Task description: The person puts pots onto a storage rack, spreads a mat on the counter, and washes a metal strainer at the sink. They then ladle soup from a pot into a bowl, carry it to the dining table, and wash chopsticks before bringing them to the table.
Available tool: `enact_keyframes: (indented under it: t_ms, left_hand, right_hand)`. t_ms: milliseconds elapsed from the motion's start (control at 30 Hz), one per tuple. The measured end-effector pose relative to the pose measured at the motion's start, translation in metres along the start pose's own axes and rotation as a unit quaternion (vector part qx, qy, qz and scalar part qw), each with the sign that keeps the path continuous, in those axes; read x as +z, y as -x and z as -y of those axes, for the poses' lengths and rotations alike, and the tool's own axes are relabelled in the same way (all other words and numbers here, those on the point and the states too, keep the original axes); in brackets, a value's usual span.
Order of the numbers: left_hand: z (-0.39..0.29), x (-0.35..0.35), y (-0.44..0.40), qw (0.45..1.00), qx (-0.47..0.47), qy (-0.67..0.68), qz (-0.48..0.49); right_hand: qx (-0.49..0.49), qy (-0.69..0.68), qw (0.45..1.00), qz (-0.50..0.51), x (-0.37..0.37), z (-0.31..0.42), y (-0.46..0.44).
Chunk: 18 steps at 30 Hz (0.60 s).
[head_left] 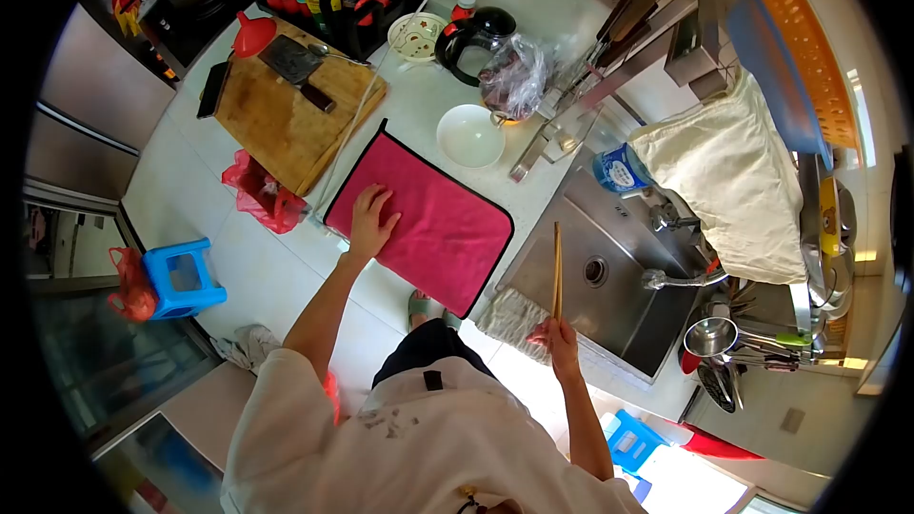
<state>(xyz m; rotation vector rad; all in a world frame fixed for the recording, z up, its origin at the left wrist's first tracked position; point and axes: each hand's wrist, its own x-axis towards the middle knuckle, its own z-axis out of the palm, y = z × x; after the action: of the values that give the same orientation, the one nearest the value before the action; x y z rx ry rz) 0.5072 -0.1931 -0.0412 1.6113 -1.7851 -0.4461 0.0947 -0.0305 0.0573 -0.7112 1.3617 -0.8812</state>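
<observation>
My left hand (369,222) lies with fingers spread on a pink cloth mat (438,219) with black edging, near its left side. The mat rests on the white counter, its lower corner reaching past the front edge. In my right hand (560,341) is a pair of wooden chopsticks (558,271), pointing away from me over the near side of the steel sink (619,219). Beside that hand a grey rag (514,324) hangs on the sink's front edge. Just beyond the mat stands a white bowl (470,135).
Left of the mat, a wooden cutting board (276,124) carries a cleaver (297,67) and a red funnel (253,35). A glass kettle (481,38) stands at the back. A faucet (676,278) extends over the sink. On the floor is a blue stool (181,278).
</observation>
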Motion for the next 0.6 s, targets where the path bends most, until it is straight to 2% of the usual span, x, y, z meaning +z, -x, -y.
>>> enact_keyframes:
  t_ms: [67, 100, 133, 167, 200, 233, 267, 367, 467, 533, 600]
  left_hand:
    - [-0.009, 0.000, -0.002, 0.997, -0.034, 0.067, -0.007]
    - [-0.020, -0.002, -0.006, 0.974, -0.089, 0.208, 0.027]
    - [-0.035, -0.006, -0.011, 0.927, -0.141, 0.343, 0.062]
    - [-0.051, -0.012, -0.015, 0.857, -0.190, 0.469, 0.097]
    - [-0.070, -0.018, -0.018, 0.747, -0.196, 0.619, 0.143]
    - [-0.093, -0.026, -0.020, 0.610, -0.195, 0.746, 0.185]
    - [-0.119, -0.033, -0.023, 0.450, -0.188, 0.845, 0.222]
    - [-0.207, -0.049, -0.030, 0.384, -0.159, 0.873, 0.256]
    - [-0.263, -0.026, -0.040, 0.197, 0.046, 0.928, 0.313]
    - [-0.286, 0.002, -0.033, 0.460, 0.022, 0.818, 0.344]
    - [-0.302, 0.049, -0.024, 0.685, 0.007, 0.643, 0.343]
  right_hand:
    - [-0.002, 0.013, 1.000, -0.004, -0.007, 0.000, 0.006]
    - [0.000, 0.016, 1.000, -0.007, -0.010, 0.003, 0.007]
    - [0.000, 0.018, 1.000, -0.010, -0.013, 0.006, 0.009]
    - [-0.003, 0.012, 1.000, -0.010, -0.015, 0.008, 0.011]
    - [-0.008, 0.006, 1.000, -0.010, -0.018, 0.009, 0.013]
    - [-0.013, -0.001, 1.000, -0.009, -0.020, 0.010, 0.015]
    - [-0.021, 0.001, 1.000, -0.007, -0.023, 0.011, 0.016]
    - [-0.049, -0.008, 0.999, -0.013, -0.033, 0.015, 0.022]
    - [-0.079, -0.036, 0.996, -0.034, -0.048, 0.024, 0.028]
    - [-0.098, -0.053, 0.992, -0.052, -0.055, 0.029, 0.033]
    - [-0.123, -0.021, 0.986, -0.113, -0.063, 0.026, 0.036]
